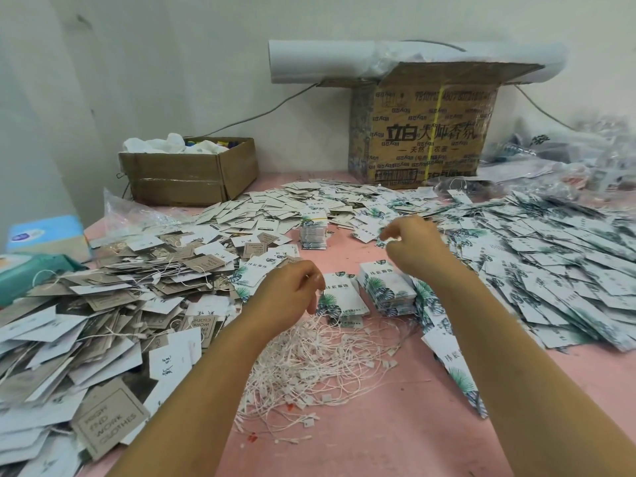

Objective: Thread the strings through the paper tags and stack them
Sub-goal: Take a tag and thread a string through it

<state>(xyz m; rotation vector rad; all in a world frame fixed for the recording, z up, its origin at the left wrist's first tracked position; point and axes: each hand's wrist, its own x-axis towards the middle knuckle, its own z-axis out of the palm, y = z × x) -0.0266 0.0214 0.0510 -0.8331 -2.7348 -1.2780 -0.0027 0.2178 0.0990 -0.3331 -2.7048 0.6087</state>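
The left hand [289, 290] hangs palm down with its fingers curled and thumb drawn to the forefinger, directly over the far end of the loose white strings [320, 359]. A few strands rise toward its fingertips, but whether it pinches one cannot be told. The right hand [413, 246] reaches further in, its fingers hooked and thumb close to the forefinger at the near fringe of the leaf-print tags [550, 263]. What it holds, if anything, cannot be made out.

Between the two hands stand two neat stacks of leaf-print tags [385, 287] with Chinese characters printed on top. They sit just beyond the strings, near the middle of the pink bench [378, 425]. Further in stands a bundle [313, 232] bound with a yellow band.

The leaf-print tags spread toward the right edge. Along the left edge lies a heap of grey and brown tags [103, 304], many already strung. One near the front left corner reads "HIGH END WORK CLOTHES" [110, 425].

At the back edge a small open carton [189, 173] sits to the left. A taller carton [423, 132] printed with "立白" stands to the right under a white paper roll [327, 60]. A blue tissue box [48, 235] sits at the left edge.
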